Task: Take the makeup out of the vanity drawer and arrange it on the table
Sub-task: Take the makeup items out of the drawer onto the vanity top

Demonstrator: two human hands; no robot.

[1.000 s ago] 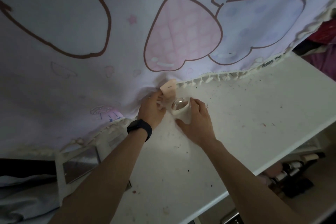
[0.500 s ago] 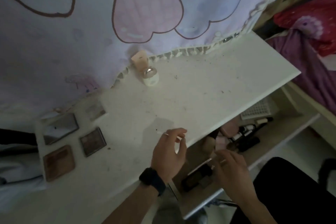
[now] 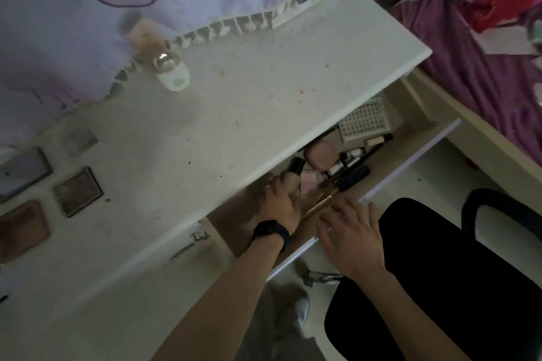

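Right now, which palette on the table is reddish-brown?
The reddish-brown palette, far left and lowest in view. The dark palette to its right and the grey palette behind it show no red.

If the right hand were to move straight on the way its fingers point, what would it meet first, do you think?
Probably the gold-handled brush, which lies slanted in the drawer just beyond the fingertips of the right hand. The left hand lies past it. Depth is unclear.
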